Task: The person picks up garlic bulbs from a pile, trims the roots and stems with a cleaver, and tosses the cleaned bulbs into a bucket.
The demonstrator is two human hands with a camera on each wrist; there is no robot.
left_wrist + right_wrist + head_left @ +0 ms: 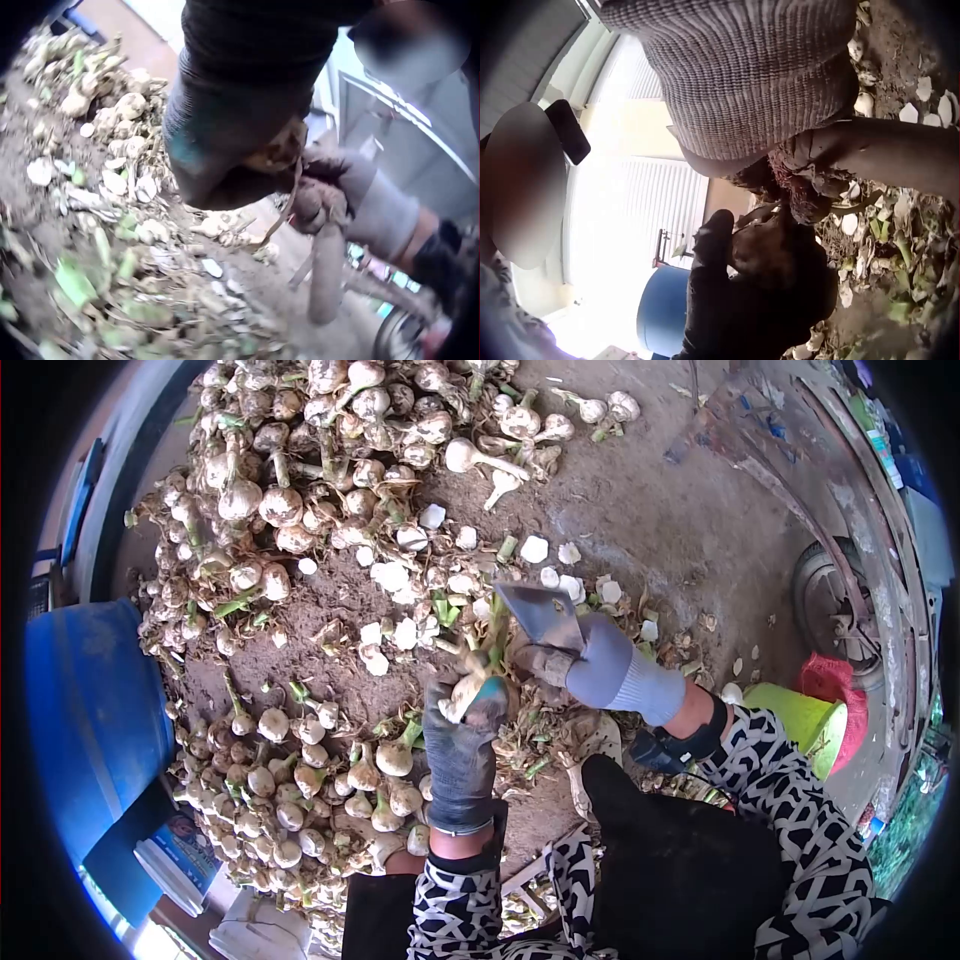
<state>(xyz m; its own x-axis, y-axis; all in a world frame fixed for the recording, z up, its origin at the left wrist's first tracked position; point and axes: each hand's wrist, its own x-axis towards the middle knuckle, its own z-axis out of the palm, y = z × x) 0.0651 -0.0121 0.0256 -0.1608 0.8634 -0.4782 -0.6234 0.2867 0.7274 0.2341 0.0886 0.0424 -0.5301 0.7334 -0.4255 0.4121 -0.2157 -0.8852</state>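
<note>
In a dark grey glove, my left hand (pixel 462 755) grips a garlic bulb (pixel 463 696) whose green stalk (pixel 497 622) points away from me. My right hand (pixel 605 665), in a pale lilac-grey glove, holds a broad-bladed knife (pixel 545 616) close beside that stalk. The flat metal blade angles up and left from the fist. Both hands are close together in the right wrist view, where the bulb (pixel 761 251) sits dark between the left fingers. Cut white root discs (pixel 392 577) and stalk scraps lie on the soil around them.
A large heap of untrimmed garlic (pixel 280 505) lies beyond the hands. Stalkless bulbs (pixel 290 815) are piled at near left, by a blue barrel (pixel 100 690). On the right stand a yellow-green bucket (pixel 800 720), a red cloth (pixel 850 705) and a wheel (pixel 835 605).
</note>
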